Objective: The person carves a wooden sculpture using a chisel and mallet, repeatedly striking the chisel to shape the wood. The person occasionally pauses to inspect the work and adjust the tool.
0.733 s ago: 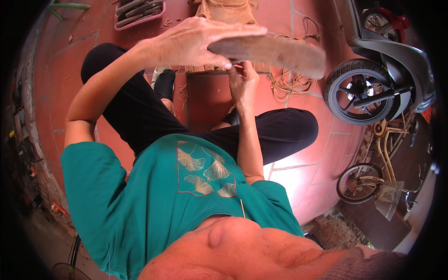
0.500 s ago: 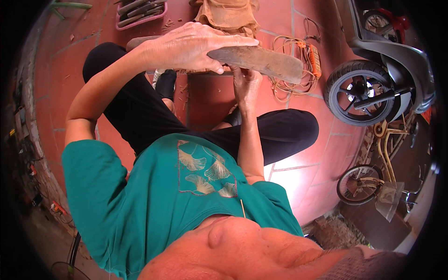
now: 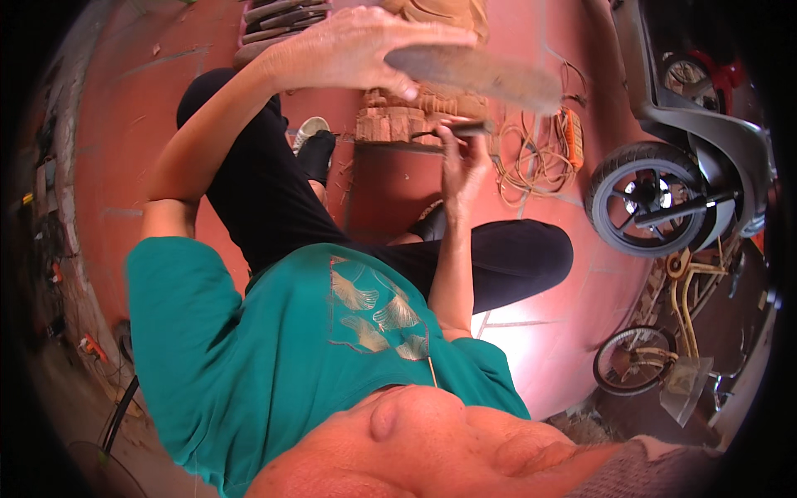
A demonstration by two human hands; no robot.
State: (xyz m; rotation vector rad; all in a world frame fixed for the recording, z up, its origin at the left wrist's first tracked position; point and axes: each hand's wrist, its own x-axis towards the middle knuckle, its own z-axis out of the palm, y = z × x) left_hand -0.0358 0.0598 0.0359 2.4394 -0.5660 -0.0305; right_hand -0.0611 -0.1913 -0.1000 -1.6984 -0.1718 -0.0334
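Observation:
My left hand (image 3: pixel 344 50) is closed around a flat wooden bat (image 3: pixel 490 75), its index finger stretched along the top. The bat's broad end points right and is smeared by motion, above my right hand. In my right hand (image 3: pixel 465 170) a chisel (image 3: pixel 469 128) is pinched between thumb and fingers. Its dark handle points right and its thin blade points left, at the lower part of a carved wooden block (image 3: pixel 390 124). Whether the blade tip touches the wood I cannot tell. The bat and my left hand hide part of the carving.
A pink basket of tools (image 3: pixel 286 18) stands at the far left. To the right lies a coiled cord (image 3: pixel 531 162) with an orange power strip (image 3: pixel 573 137). A motorbike wheel (image 3: pixel 647 199) and a small bicycle (image 3: pixel 635 361) are at the right. My crossed legs (image 3: pixel 515 257) rest on red tiles.
The bat has lifted away from my right hand. The chisel and the carving's lower part have come into sight. The whole view has shifted slightly.

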